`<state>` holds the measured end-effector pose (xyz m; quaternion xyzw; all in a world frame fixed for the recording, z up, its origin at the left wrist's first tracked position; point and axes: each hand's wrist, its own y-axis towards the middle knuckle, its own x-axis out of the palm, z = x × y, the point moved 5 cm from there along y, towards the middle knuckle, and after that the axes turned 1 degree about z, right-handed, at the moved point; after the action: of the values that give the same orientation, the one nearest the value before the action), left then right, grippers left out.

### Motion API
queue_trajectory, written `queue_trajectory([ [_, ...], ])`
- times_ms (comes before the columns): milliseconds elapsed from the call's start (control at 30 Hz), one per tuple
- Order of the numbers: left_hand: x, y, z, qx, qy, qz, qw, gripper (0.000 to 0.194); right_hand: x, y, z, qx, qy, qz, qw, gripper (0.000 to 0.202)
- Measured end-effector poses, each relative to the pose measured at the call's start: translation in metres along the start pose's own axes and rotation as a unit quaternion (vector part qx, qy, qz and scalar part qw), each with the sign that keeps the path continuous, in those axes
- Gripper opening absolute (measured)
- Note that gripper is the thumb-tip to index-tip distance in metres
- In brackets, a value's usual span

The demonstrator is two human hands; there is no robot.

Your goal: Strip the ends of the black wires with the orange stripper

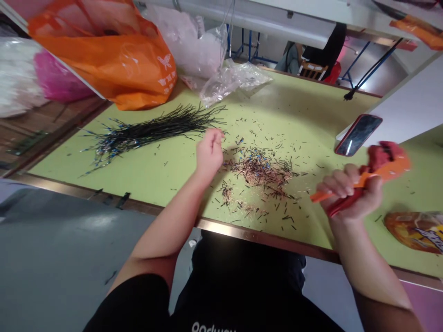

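My right hand (349, 189) is wrapped round the handles of a red and orange wire stripper (389, 163), raised over the right side of the table. My left hand (210, 150) hovers near the middle with its fingers curled in; whatever may be inside them is hidden. Beyond and left of it lies a long bundle of thin black wires (155, 127), many with blue and bare tips at the left end. A scattered heap of wire clippings (259, 168), black, copper and blue bits, covers the green tabletop (162, 168) between my hands.
An orange bag (114, 60) and crumpled clear plastic bags (235, 80) stand along the back left. A phone (359, 134) leans near a white panel at the right. A snack packet (415, 230) lies at the right front edge. Beyond the table, a person sits partly in view.
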<state>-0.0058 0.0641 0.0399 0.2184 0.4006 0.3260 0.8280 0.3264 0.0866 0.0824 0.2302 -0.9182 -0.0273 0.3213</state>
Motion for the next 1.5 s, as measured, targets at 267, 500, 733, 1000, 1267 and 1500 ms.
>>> queue_trajectory([
  [267, 0.021, -0.028, 0.064, 0.148, 0.013, -0.115, 0.982, 0.036, 0.002, -0.002, 0.06, 0.116, -0.136, -0.063, 0.982, 0.054],
  [500, 0.018, -0.044, 0.097, 0.263, 0.02, -0.121, 0.957, 0.03, 0.009, -0.012, 0.091, 0.158, -0.182, -0.094, 0.966, 0.06],
  [733, 0.019, -0.05, 0.108, 0.308, -0.003, -0.112, 0.945, 0.026, 0.005, -0.006, 0.096, 0.145, -0.174, -0.065, 0.972, 0.067],
  [1000, 0.013, -0.052, 0.114, 0.324, -0.035, -0.091, 0.941, 0.023, 0.005, -0.007, 0.093, 0.127, -0.173, -0.029, 0.976, 0.064],
  [1267, 0.01, -0.057, 0.12, 0.34, -0.035, -0.101, 0.934, 0.019, 0.0, -0.012, 0.1, 0.127, -0.197, -0.015, 0.972, 0.073],
  [1500, 0.015, -0.058, 0.12, 0.319, -0.022, -0.149, 0.936, 0.026, 0.0, -0.01, 0.099, 0.136, -0.234, 0.0, 0.963, 0.072],
])
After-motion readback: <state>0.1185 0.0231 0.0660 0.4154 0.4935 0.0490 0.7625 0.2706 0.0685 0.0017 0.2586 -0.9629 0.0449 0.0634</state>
